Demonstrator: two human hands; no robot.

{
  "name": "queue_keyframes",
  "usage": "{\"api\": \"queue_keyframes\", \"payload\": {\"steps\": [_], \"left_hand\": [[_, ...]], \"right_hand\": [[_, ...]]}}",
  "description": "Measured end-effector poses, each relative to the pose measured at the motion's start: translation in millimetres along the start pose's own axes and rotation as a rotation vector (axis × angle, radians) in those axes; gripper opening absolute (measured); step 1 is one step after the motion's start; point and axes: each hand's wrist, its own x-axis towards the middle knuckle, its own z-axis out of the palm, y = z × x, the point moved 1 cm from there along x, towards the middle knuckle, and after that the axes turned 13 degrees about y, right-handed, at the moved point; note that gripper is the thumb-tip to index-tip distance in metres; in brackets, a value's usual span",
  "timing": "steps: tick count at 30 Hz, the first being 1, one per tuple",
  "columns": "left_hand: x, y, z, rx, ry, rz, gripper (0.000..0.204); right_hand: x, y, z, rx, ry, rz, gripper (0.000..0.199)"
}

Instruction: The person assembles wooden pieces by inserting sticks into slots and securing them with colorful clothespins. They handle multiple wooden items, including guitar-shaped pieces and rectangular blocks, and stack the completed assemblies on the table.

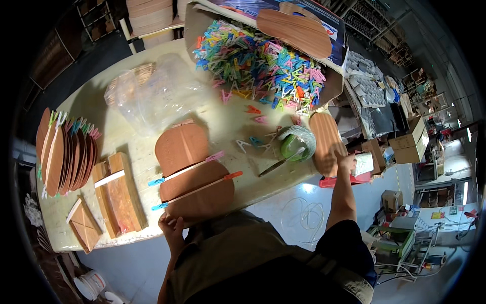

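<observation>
My right hand (347, 162) reaches out to the right, its fingers gripping the lower edge of a striped wooden instrument plate (325, 133) at the table's edge. My left hand (173, 229) is curled at the near left edge of a brown waisted wooden plate (202, 198); whether something small is in its fingers I cannot make out. Across that plate lie two thin wooden strips, each held at its ends by clothespins: blue clothespins (159, 206) on the left, a pink clothespin (215, 156) and an orange clothespin (233, 175) on the right. Another brown plate (179, 144) shows at its far end.
A big box of colourful clothespins (263, 66) stands at the back, a wooden plate (296, 33) across its rim. A green pot (296, 144) with a brush is right of centre. On the left are clipped plates (66, 154), a wooden jig (119, 195) and a plastic bag (157, 93).
</observation>
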Motion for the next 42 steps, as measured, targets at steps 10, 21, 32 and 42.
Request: {"api": "queue_keyframes", "payload": {"steps": [10, 21, 32, 42], "left_hand": [[-17.2, 41.2, -9.4, -0.083, 0.045, -0.259, 0.028], [111.8, 243.5, -112.5, -0.514, 0.386, 0.499, 0.03], [265.2, 258.4, -212.9, -0.468, 0.496, 0.501, 0.02], [240.8, 198.0, -197.0, -0.451, 0.69, 0.727, 0.029]], "right_hand": [[85.5, 41.2, 113.7, 0.155, -0.205, -0.358, 0.091], [87.5, 70.1, 61.7, 1.071, -0.22, -0.023, 0.064], [3.1, 90.1, -87.6, 1.588, -0.875, -0.157, 0.044], [-323.2, -31.2, -87.6, 1.191, -1.664, -0.403, 0.008]]}}
